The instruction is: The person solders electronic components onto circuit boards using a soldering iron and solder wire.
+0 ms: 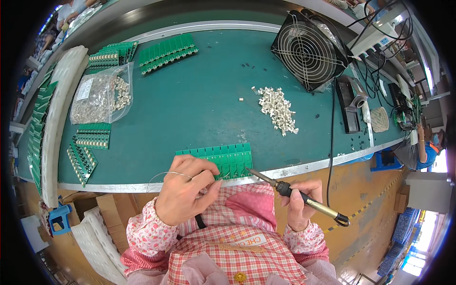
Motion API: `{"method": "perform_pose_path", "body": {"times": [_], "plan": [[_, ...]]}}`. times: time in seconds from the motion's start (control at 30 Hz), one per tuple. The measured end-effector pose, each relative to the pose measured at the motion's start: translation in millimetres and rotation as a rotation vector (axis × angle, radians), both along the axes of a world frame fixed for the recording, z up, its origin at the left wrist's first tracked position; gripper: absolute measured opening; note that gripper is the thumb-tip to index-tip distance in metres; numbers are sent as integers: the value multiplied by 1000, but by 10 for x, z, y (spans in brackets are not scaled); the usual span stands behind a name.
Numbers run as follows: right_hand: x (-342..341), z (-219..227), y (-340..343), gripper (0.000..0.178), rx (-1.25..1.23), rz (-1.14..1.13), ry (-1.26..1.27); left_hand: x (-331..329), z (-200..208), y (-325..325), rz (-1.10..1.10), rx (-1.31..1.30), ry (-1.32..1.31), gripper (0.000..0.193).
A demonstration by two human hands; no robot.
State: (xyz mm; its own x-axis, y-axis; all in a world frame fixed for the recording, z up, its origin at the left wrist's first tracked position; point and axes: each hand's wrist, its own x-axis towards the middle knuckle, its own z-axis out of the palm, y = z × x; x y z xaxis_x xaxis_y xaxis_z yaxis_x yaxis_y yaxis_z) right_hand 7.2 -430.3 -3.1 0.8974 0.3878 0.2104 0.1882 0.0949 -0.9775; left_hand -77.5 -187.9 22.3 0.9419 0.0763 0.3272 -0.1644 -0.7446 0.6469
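My left hand (183, 190) is curled, fingertips pinched on thin solder wire (164, 175) that loops back over my knuckles; tips rest on the near edge of the green PCB strip (223, 159). My right hand (299, 204) is closed in a fist round the soldering iron (294, 194); tip angled up-left, touching the board's right corner just beside my left fingertips. Pile of white connectors (278, 109) lies well beyond the board, fan (308, 50) further off to the right.
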Motion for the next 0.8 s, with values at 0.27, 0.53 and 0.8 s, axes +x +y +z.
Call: {"method": "perform_pose_path", "body": {"times": [0.27, 0.53, 0.8], "plan": [[-51, -6, 51, 16, -52, 93, 10, -21, -59, -1, 9, 60, -30, 19], [-47, -59, 69, 14, -59, 143, 1, 0, -74, -11, -18, 86, -17, 20], [-50, -87, 67, 14, -57, 153, -15, 21, -98, -34, 2, 112, -26, 21]]}}
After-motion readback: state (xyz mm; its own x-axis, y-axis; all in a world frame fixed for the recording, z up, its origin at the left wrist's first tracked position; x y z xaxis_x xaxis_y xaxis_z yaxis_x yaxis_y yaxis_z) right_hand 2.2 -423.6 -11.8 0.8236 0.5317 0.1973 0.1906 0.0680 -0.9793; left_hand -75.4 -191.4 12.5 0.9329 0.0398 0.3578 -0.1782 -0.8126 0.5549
